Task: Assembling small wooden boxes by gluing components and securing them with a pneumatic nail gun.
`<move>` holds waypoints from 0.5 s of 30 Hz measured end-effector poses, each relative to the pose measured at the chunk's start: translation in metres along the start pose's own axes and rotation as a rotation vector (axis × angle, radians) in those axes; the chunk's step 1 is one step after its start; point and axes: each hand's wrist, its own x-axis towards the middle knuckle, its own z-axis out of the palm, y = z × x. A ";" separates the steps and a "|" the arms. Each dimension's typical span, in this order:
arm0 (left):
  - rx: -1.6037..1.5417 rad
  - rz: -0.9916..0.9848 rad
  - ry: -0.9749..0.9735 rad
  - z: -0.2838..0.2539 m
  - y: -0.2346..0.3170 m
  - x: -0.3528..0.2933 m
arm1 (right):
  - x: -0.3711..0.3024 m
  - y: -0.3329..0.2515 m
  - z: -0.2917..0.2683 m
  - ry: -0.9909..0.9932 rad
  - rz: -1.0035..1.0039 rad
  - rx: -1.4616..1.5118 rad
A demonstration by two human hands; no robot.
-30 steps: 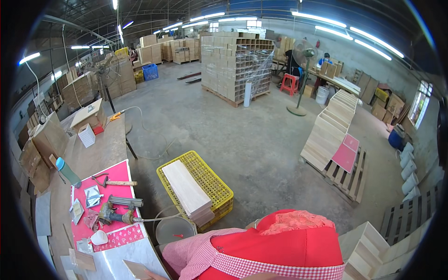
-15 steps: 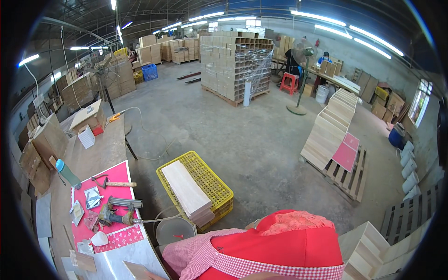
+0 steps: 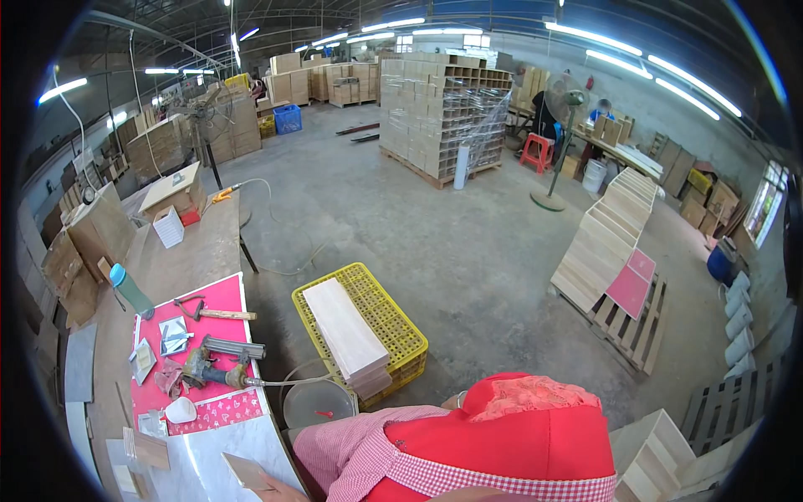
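At the lower edge, my left hand (image 3: 278, 491) has its fingers closed on the edge of a small thin wooden board (image 3: 244, 471). The board is over the grey-white marbled table surface (image 3: 201, 458). Left of it, small wooden pieces (image 3: 150, 449) lie at the table's side. Beyond them, on a pink sheet (image 3: 219, 294), rest a pneumatic nail gun (image 3: 205, 366) joined to a hose, a hammer (image 3: 222, 315) and a white rounded object (image 3: 181, 410). My right hand is not seen; red clothing and a checked apron fill the lower middle.
A yellow plastic crate (image 3: 406, 339) carries stacked wooden boards (image 3: 345, 322), with a round bucket (image 3: 319, 403) beside it. A teal bottle (image 3: 127, 289) stands at the left. Wooden frames (image 3: 598, 234) lean over a pallet (image 3: 644, 339). A wrapped stack of boxes (image 3: 418, 113) stands farther back.
The whole view has shifted slightly, so the surroundings sit a little farther right and mostly higher. More of my left hand and the small board now shows at the lower edge.
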 end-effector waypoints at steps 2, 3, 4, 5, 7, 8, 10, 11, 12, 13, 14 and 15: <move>-0.403 -0.183 -0.012 -0.022 0.018 0.009 | -0.007 -0.008 0.003 -0.017 -0.035 0.065; -0.600 -0.284 -0.021 -0.028 0.021 0.010 | -0.007 -0.008 0.004 -0.017 -0.033 0.067; -0.601 -0.283 -0.024 -0.026 0.019 0.009 | -0.006 -0.007 0.006 0.001 0.010 0.071; -0.585 -0.276 -0.079 -0.022 0.014 0.007 | -0.005 -0.007 0.007 0.018 0.052 0.075; -0.551 -0.262 -0.188 -0.017 0.007 0.003 | -0.004 -0.004 0.009 0.036 0.096 0.083; -0.551 -0.261 -0.187 -0.021 0.010 0.005 | -0.007 -0.008 0.008 0.029 0.069 0.064; 0.340 0.154 -0.146 -0.033 0.016 0.010 | -0.014 -0.015 0.004 0.015 0.016 0.028; 0.783 0.362 -0.117 -0.037 0.018 0.012 | -0.009 -0.003 0.008 0.016 0.019 0.031; 0.779 0.366 -0.117 -0.033 0.017 0.012 | -0.003 0.009 0.010 0.015 0.037 0.056; 0.688 0.302 -0.142 -0.023 0.015 0.010 | 0.002 0.019 0.013 0.015 0.055 0.080; 0.607 0.231 -0.173 -0.017 0.010 0.009 | 0.009 0.021 0.021 0.004 0.067 0.099; 0.526 0.158 -0.203 -0.012 0.006 0.006 | 0.014 0.019 0.036 -0.004 0.064 0.096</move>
